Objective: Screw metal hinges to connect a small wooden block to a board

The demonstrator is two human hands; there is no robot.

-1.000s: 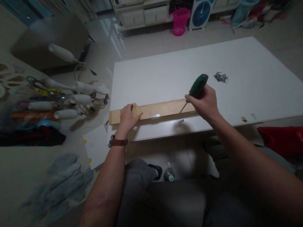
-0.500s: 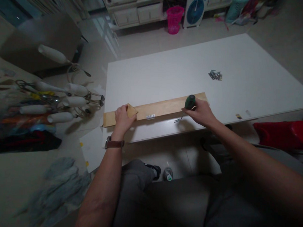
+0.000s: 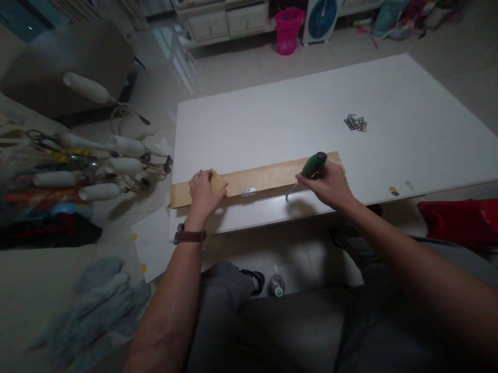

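Observation:
A long wooden plank [image 3: 269,177] lies along the near edge of the white table [image 3: 303,114], with a small silver hinge [image 3: 248,192] on its front edge. My left hand [image 3: 204,191] rests closed over the plank's left part, fingers on a small wooden block [image 3: 218,180]. My right hand [image 3: 328,183] grips a green-handled screwdriver [image 3: 313,165]; its tip points down-left at the tabletop just in front of the plank.
A little heap of metal hinges and screws [image 3: 355,123] lies farther back on the table. White-handled tools [image 3: 109,158] and clutter sit on the floor to the left. A red bag [image 3: 462,222] is at the right, a bottle [image 3: 276,285] under the table.
My right hand lowered the screwdriver from a raised position above the plank down to the table in front of it. My left hand stayed on the block.

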